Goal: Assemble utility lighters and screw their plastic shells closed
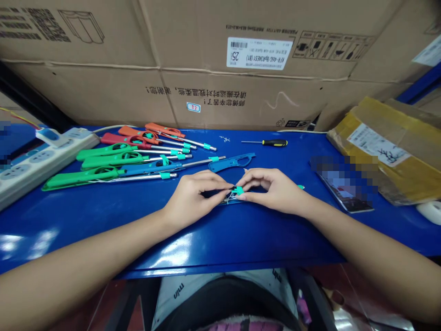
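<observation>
My left hand [193, 195] and my right hand [270, 186] meet over an opened blue lighter body [231, 202] that lies low on the table, mostly covered by my fingers. Between the right thumb and fingers is a small teal-green plastic trigger [237, 190]. Thin white wire shows beside it. The left thumb and fingertips are closed at the left side of the trigger; what they pinch is too small to make out. Just behind my hands lies a loose blue lighter handle shell [231, 162] with a finger loop.
Several long-necked lighters, green [81, 178], red [129, 140] and orange [164, 130], lie at the left. A power strip [48, 154] stands beyond them. A screwdriver [274, 143] lies behind, a phone [344, 188] and a taped parcel [396, 147] at right. Cardboard boxes [193, 82] wall the back.
</observation>
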A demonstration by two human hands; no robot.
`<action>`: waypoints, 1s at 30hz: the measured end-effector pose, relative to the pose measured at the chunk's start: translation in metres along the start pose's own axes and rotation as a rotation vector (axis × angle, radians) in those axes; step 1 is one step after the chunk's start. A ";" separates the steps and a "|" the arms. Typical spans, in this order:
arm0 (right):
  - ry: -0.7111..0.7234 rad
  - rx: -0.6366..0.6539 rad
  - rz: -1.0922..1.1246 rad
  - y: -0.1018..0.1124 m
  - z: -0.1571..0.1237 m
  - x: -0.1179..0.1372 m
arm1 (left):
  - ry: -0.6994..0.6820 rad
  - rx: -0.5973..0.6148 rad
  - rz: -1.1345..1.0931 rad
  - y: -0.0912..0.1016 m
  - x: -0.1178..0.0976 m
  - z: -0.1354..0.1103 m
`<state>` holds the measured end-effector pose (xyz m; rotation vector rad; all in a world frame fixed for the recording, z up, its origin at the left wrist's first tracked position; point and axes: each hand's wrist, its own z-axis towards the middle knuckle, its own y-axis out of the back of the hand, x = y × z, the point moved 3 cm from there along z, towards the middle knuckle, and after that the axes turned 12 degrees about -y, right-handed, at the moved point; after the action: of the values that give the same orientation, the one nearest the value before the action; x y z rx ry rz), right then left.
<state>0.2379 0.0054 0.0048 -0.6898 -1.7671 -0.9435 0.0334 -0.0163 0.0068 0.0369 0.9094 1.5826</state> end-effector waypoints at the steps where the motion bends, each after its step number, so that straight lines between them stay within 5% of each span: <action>1: -0.011 0.006 0.010 0.000 0.000 0.000 | -0.017 -0.008 0.001 0.000 -0.001 0.000; 19: 0.061 0.038 0.022 -0.003 -0.002 -0.004 | -0.095 -0.026 -0.016 0.001 -0.004 0.002; 30: 0.224 -0.084 -0.155 0.002 -0.002 0.001 | -0.048 -0.030 -0.055 0.001 0.000 0.001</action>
<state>0.2398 0.0051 0.0063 -0.4836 -1.6057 -1.1595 0.0327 -0.0161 0.0080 0.0288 0.8427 1.5379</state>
